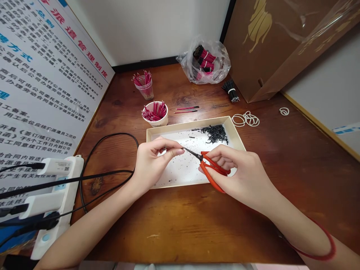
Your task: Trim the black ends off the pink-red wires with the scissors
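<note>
My right hand (239,170) is closed round the red handles of small scissors (212,168), whose dark tip points left. My left hand (156,159) pinches something small at the fingertips, right at the scissor tip; I cannot make out what it is. Both hands hover over a shallow cream tray (233,131) that holds a heap of black clippings (215,133) at its far right and scattered specks on its white floor.
A white cup of red wire pieces (156,112) and a clear cup with more (144,86) stand behind the tray. Two loose red wires (187,109), a black wire bundle (231,90), a plastic bag (206,62), rubber bands (246,119) lie further back. Power strip (59,195) at left.
</note>
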Demonstrator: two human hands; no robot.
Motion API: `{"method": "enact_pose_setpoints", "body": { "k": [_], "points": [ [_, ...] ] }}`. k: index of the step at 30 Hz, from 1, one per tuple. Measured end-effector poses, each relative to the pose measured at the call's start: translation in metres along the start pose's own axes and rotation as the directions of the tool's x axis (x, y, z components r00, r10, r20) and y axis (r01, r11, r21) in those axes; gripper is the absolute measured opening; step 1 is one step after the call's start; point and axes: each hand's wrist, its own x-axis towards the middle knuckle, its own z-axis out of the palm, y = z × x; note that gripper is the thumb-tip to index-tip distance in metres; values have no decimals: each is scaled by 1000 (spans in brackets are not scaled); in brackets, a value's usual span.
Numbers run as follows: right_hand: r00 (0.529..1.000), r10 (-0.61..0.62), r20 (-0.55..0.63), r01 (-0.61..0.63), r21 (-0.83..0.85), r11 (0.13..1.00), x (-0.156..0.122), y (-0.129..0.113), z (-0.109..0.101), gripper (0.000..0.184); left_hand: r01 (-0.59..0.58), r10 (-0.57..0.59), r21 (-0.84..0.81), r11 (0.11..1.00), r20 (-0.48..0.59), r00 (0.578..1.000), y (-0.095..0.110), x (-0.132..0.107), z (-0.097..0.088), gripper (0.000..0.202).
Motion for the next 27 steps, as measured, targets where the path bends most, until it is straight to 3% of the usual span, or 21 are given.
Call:
{"method": "enact_pose_setpoints", "body": {
  "k": [27],
  "points": [
    [1000,-9,17,9,7,1000,-2,4,-3,4,-28,27,30,999,14,1000,-1,-1,-1,8]
  ]
}}
